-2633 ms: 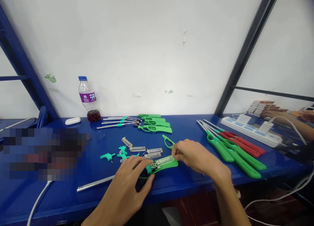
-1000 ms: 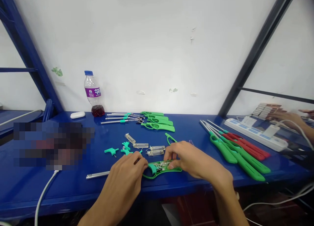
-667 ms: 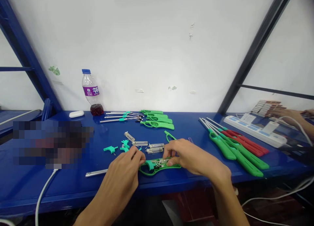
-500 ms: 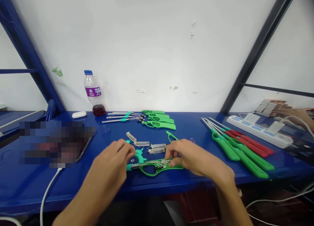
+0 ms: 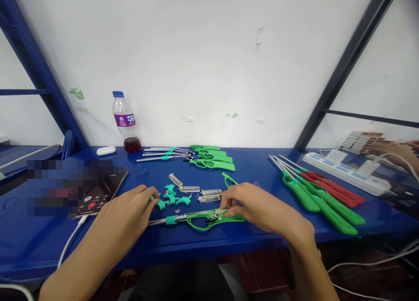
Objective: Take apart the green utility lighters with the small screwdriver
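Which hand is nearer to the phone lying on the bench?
Left. The left hand lies just right of the phone; the right hand is farther right, on the open green lighter.

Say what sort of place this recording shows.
Probably a small lighter-assembly workshop: the blue bench holds rows of finished green and red lighters, loose teal triggers, and a half-built lighter under the right hand.

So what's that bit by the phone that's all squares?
Head view: a pixelated patch covers part of the phone beside the left hand; the wide lens leans the blue post and the dark post; lighting is even, shadows faint.
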`<state>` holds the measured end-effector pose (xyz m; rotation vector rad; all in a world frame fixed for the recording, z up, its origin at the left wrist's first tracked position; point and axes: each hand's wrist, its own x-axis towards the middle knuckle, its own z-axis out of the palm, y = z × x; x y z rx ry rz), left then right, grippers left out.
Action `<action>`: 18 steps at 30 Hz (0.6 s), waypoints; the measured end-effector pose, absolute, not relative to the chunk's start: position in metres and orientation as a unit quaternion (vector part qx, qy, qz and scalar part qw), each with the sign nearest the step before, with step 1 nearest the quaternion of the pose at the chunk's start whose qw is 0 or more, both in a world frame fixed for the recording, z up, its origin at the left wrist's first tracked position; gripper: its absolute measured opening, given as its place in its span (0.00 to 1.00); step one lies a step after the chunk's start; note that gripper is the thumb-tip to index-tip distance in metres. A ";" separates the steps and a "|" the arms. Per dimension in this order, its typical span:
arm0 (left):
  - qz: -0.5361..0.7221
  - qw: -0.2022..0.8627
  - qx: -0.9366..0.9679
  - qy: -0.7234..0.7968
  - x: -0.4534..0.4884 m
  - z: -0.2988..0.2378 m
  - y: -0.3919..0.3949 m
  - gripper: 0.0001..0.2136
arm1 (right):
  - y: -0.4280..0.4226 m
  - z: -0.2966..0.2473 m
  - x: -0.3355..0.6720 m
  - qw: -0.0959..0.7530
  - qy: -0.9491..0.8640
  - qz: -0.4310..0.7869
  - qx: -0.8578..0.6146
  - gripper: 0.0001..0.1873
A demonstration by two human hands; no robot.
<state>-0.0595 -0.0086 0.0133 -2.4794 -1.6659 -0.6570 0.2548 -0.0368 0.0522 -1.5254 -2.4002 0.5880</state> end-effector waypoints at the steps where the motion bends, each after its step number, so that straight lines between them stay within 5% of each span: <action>1: -0.215 0.049 -0.815 -0.535 -0.049 0.012 -0.013 0.13 | -0.037 0.053 0.254 0.119 -0.820 0.199 -0.524 0.12; 8: -0.330 -0.031 -0.879 -0.342 0.020 -0.011 -0.038 0.12 | -0.046 0.059 0.256 0.134 -0.823 0.165 -0.527 0.09; 18: -0.326 -0.073 -0.882 -0.331 0.027 -0.026 -0.032 0.10 | -0.039 0.051 0.250 0.097 -0.814 0.179 -0.545 0.06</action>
